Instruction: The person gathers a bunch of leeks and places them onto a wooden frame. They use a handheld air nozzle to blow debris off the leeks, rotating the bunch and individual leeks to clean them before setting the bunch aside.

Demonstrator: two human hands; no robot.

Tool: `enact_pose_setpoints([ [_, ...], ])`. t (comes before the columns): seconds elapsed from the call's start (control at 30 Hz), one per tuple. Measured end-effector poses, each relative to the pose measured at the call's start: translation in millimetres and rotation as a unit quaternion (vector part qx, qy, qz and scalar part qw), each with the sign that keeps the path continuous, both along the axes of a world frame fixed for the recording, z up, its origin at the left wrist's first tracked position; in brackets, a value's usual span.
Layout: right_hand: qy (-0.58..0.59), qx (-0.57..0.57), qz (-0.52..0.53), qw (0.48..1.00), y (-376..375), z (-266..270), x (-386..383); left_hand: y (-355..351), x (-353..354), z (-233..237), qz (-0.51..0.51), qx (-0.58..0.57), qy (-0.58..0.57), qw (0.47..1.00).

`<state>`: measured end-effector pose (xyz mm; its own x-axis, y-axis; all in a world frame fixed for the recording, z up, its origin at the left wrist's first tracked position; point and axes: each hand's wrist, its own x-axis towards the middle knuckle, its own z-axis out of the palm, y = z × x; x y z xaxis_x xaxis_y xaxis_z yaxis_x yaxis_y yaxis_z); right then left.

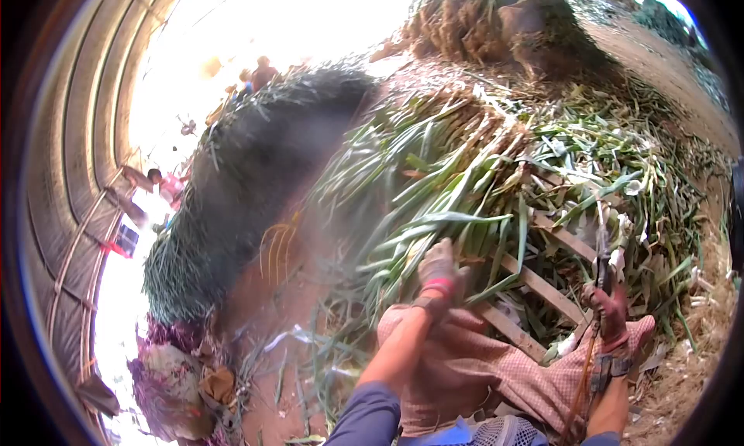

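Plastic tunnel shed, dirt floor (267,322). Scallion stalks (434,175) heaped over wooden slat frame (542,287). L hand (442,272), gloved: grip clenched in stalks at heap's near edge. R hand (610,314): grip grasping thin tool (601,252), upright.

my left hand (440,272) wears a pale grey glove (438,258) with a red band at the cuff. my right hand (608,316) wears a dark reddish-brown glove (612,305) with a grey wrist strap. my sleeves (370,415) are blue, and a pink checked cloth (496,368) covers my lap.
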<state>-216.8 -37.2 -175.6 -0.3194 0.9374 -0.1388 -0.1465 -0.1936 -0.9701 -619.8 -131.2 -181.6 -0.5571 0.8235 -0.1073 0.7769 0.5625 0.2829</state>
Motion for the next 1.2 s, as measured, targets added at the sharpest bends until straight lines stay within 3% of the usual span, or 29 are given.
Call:
enact_pose_setpoints([
  [0.1,0.000,0.007,0.042,0.999,-4.6,15.4,0.6,16.2,-11.8,-40.1,0.054,-0.060,0.050,0.995],
  [0.17,-0.057,-0.015,0.042,0.997,-4.3,24.6,7.6,32.9,-10.1,-65.4,0.094,-0.107,0.043,0.989],
  [0.27,-0.027,-0.043,0.002,0.999,-8.6,48.6,1.6,59.4,-10.2,-78.6,0.140,-0.155,0.009,0.978],
  [0.33,-0.032,-0.051,0.020,0.998,-3.6,47.4,11.8,67.5,-11.9,-90.4,0.135,-0.130,0.029,0.982],
  [0.4,-0.015,-0.054,0.015,0.998,-4.5,37.5,15.6,73.8,-4.6,-79.5,0.137,-0.137,0.056,0.980],
  [0.57,-0.015,-0.083,0.002,0.996,-10.3,29.1,27.5,97.4,-24.5,-64.8,0.102,-0.284,-0.092,0.949],
  [0.67,-0.025,-0.020,0.055,0.998,-13.8,14.3,38.2,87.2,-36.4,-100.6,0.081,-0.154,0.072,0.982],
  [0.7,-0.102,0.010,0.068,0.992,-13.8,31.4,39.1,86.9,-38.6,-102.3,0.074,-0.128,0.042,0.988],
  [0.77,-0.103,0.025,0.052,0.993,-19.0,20.7,44.0,83.9,-9.1,-65.6,0.051,-0.089,0.020,0.995],
  [0.83,-0.111,0.008,0.074,0.991,-20.0,36.4,46.1,87.1,22.0,-49.4,0.048,-0.137,-0.016,0.989],
  [0.97,-0.114,-0.025,0.078,0.990,-20.7,49.1,43.0,80.3,73.7,-55.4,0.024,-0.170,-0.065,0.983],
  [1.2,-0.200,0.035,0.099,0.974,-19.3,43.1,48.2,8.9,152.3,-60.9,-0.063,-0.182,-0.053,0.980],
])
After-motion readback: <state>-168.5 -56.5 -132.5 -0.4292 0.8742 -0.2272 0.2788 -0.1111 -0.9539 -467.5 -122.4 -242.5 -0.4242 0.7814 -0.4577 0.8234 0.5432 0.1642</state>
